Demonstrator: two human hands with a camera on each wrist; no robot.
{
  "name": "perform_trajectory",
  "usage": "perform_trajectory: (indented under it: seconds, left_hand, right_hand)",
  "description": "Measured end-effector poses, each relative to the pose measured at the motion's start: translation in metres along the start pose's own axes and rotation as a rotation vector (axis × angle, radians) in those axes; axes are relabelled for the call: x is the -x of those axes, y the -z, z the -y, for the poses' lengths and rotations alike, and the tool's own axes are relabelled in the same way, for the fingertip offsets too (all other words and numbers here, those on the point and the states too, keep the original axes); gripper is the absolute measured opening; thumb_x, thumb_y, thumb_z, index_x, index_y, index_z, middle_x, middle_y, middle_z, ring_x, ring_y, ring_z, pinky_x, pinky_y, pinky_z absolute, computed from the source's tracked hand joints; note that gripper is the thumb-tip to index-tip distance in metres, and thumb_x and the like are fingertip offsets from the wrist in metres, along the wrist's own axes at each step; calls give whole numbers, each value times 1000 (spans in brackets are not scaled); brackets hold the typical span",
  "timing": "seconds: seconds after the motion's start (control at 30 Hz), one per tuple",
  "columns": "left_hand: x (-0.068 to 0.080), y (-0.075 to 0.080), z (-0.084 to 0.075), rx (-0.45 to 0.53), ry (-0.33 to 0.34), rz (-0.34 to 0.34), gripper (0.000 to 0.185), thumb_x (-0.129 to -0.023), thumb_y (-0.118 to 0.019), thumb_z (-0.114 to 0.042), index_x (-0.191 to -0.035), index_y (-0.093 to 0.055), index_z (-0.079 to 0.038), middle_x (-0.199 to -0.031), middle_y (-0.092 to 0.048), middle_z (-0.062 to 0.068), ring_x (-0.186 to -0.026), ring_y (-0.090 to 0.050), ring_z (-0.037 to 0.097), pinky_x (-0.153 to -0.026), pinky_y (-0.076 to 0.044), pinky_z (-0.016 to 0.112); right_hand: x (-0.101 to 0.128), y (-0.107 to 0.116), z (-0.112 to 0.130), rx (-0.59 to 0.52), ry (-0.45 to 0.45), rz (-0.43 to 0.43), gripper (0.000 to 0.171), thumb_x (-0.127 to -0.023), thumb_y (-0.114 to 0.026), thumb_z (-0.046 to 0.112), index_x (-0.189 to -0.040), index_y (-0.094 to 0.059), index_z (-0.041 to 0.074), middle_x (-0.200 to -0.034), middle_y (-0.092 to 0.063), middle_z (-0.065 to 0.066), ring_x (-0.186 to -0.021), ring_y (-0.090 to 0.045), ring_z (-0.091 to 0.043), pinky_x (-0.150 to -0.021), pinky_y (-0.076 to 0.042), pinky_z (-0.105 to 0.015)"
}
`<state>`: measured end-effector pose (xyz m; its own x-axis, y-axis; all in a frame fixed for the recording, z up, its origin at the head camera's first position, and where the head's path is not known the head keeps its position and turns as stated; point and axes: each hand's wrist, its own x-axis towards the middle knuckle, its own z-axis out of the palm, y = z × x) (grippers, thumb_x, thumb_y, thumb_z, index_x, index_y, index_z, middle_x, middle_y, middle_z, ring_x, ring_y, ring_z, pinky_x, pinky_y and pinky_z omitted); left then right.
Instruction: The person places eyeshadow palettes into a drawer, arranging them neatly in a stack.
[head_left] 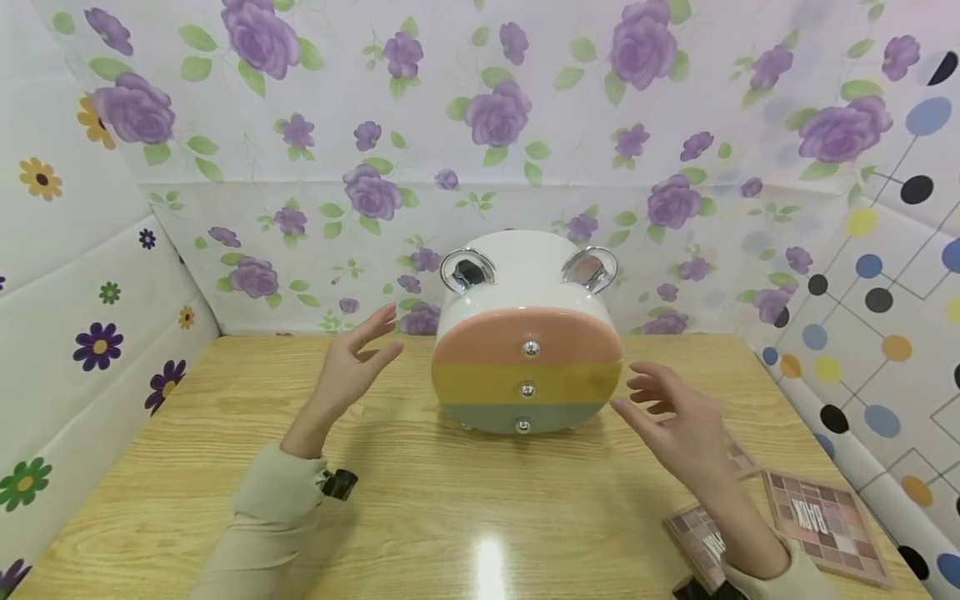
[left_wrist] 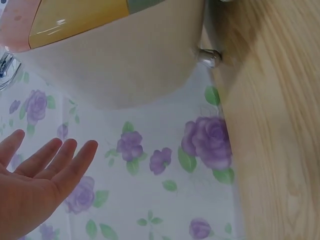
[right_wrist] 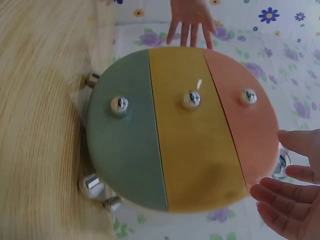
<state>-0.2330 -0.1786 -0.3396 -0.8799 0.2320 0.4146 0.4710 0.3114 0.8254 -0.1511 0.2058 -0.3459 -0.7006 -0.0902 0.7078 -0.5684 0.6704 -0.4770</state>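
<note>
A rounded white storage box (head_left: 525,267) with pink, yellow and green drawer fronts stands at the table's back centre. Each drawer has a silver knob (head_left: 528,389), and two chrome ear-like rings (head_left: 590,269) sit on top. My left hand (head_left: 352,362) hovers to the left of the box, fingers spread and apart from it. Off the right side, my right hand (head_left: 675,412) is held with loosely bent fingers and nothing in it. In the right wrist view, the knobbed drawer fronts (right_wrist: 185,150) lie between both hands. Short silver feet (right_wrist: 91,186) support the box.
Eyeshadow palettes (head_left: 825,525) lie at the right front of the wooden table (head_left: 420,517), one partly under the right forearm. A flowered cloth (head_left: 360,133) hangs behind. Patterned cloths stand along the left and right sides.
</note>
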Motion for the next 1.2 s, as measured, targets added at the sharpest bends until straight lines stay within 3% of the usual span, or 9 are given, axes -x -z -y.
perform_trajectory:
  seconds: [0.17,0.33,0.53,0.8,1.0,1.2]
  left_hand:
    - [-16,-6,-4,76,44,-23,47,-91,-56,-18,-136,-43,-11,-135,-45,12,-120,-46,26,-93,-41,48]
    - [-31,-12,-7,155,58,-32,45,-91,-57,-18,-133,-46,-7,-132,-49,12,-118,-47,25,-89,-47,32]
    - [-50,-23,-11,152,83,-87,43,-88,-60,-18,-128,-52,-4,-123,-56,13,-113,-52,21,-89,-46,30]
    - [-67,-32,-16,239,40,-135,36,-87,-61,-8,-120,-56,4,-119,-58,18,-105,-56,17,-90,-45,27]
    - [-75,-39,-23,290,15,-127,37,-85,-62,-5,-119,-55,7,-113,-59,22,-99,-58,14,-87,-47,28]
    - [-81,-46,-27,325,2,-124,33,-85,-62,-6,-116,-58,6,-102,-66,11,-91,-60,12,-83,-49,28]
  right_hand:
    - [-8,-17,9,-85,64,-74,43,-66,-78,-4,-105,-63,1,-80,-69,-9,-66,-64,-19,-57,-51,-19]
    - [-16,-33,16,-130,91,-131,36,-65,-79,-3,-98,-66,1,-75,-69,-8,-64,-64,-18,-53,-51,-20]
    - [-25,-48,25,-179,86,-154,29,-67,-78,0,-94,-67,1,-75,-68,-8,-62,-63,-16,-52,-51,-23]
    - [-33,-72,29,-201,153,-209,31,-66,-78,-2,-94,-66,-3,-75,-68,-11,-61,-63,-20,-49,-51,-25]
    - [-38,-88,31,-174,198,-262,26,-66,-78,-1,-90,-66,-2,-73,-68,-10,-58,-63,-18,-47,-50,-22]
    - [-41,-97,33,-198,221,-286,26,-67,-77,-2,-91,-66,-3,-74,-68,-11,-55,-63,-17,-45,-49,-21]
